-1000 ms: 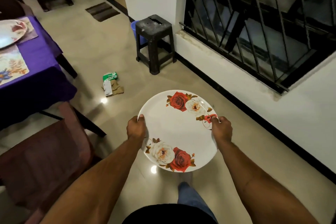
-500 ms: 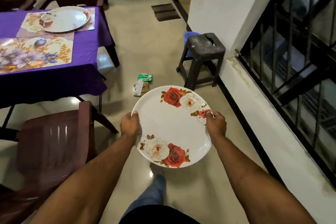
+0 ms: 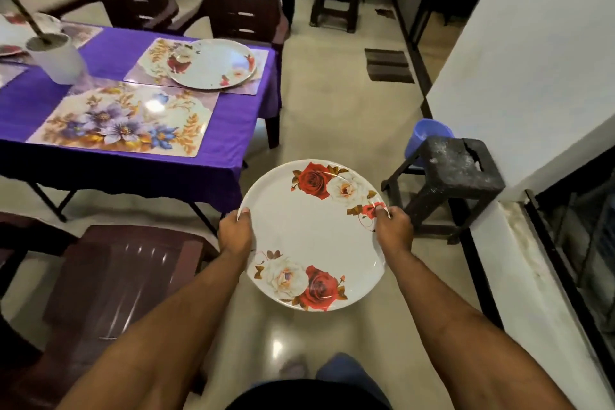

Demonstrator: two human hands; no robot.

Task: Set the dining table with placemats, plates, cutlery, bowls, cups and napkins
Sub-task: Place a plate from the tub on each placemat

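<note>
Fingers curled under both edges of the rose-print plate, thumbs on the rim. Left hand grips the left edge, right hand the right edge; both forearms stretched forward, roughly parallel. Plate held about level over the floor, off the near right corner of the tabletop, not touching it. On the purple cloth: bare floral placemat nearest, second plate on the mat behind. Dark stool just right.
</note>
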